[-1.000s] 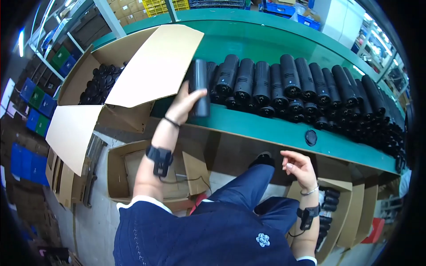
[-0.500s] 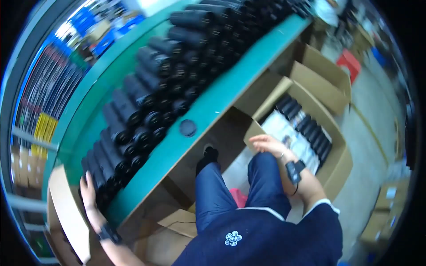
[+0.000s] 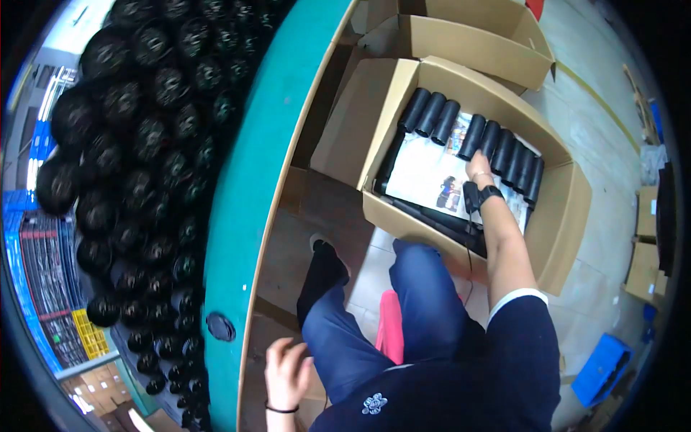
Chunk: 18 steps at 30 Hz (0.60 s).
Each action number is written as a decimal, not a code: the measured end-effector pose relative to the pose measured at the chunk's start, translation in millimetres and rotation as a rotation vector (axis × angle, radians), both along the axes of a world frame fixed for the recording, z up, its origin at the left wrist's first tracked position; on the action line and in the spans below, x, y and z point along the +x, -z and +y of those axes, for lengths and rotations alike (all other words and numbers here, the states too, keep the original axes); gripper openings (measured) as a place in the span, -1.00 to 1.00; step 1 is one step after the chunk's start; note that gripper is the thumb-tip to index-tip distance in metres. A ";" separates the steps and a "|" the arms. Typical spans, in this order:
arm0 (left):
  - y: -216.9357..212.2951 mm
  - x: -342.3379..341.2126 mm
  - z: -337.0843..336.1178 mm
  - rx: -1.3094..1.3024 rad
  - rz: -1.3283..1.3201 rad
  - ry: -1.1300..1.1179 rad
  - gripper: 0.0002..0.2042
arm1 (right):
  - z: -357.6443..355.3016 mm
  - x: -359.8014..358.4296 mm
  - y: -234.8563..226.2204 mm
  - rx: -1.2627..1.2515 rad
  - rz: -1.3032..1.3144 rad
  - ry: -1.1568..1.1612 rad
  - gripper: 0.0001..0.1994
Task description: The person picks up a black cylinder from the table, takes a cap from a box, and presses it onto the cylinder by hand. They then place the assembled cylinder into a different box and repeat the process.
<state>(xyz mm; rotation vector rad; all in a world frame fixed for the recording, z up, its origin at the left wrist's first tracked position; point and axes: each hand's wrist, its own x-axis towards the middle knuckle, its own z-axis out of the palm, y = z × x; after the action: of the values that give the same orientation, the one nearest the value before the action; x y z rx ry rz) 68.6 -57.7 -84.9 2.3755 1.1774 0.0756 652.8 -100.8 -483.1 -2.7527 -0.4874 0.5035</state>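
Note:
In the open cardboard box (image 3: 468, 68) to my right, black cylinders (image 3: 513, 162) lie side by side in a row on a white printed sheet (image 3: 432, 169). My right hand (image 3: 479, 167) reaches into this box. Its fingers are closed at the near end of one black cylinder (image 3: 472, 137) in the middle of the row; the fingertips are partly hidden. My left hand (image 3: 286, 374) is raised beside the edge of the green workbench (image 3: 252, 187), near my left thigh. Its fingers are loosely bent and apart, and nothing is in them.
Many more black cylinders (image 3: 144, 137) are stacked on the workbench, their ends toward me. A round black disc (image 3: 220, 326) sits on its surface. Another open cardboard box (image 3: 475, 43) stands beyond the first. A blue container (image 3: 603, 369) rests on the floor at right.
My view has turned right. My left hand has come away from the stacked cylinders toward my lap. My right hand has gone from the box's edge in to the row of cylinders.

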 end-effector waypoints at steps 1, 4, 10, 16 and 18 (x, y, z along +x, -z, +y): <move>10.0 14.2 4.1 -0.115 0.015 0.014 -0.74 | 7.1 5.7 11.0 0.036 -0.065 0.080 -0.46; 39.9 31.2 14.0 -0.206 0.074 0.205 -0.70 | 35.6 13.3 25.4 0.057 -0.100 0.311 -0.33; 63.5 50.5 24.9 -0.237 0.173 0.229 -0.68 | 62.5 -7.4 20.4 -0.081 -0.167 0.279 -0.35; 55.0 63.1 27.6 -0.276 0.046 0.248 -0.65 | -6.2 -36.7 15.5 0.833 0.628 0.449 -0.55; 59.9 69.5 24.7 -0.362 -0.126 0.241 -0.62 | -24.7 -102.6 -50.3 1.079 0.842 0.294 -0.44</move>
<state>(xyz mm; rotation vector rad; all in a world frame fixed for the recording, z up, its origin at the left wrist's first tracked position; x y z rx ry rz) 138.1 -33.1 -144.8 2.1364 0.7659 -0.0624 550.2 -125.5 -432.8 -1.3770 -0.0650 0.8993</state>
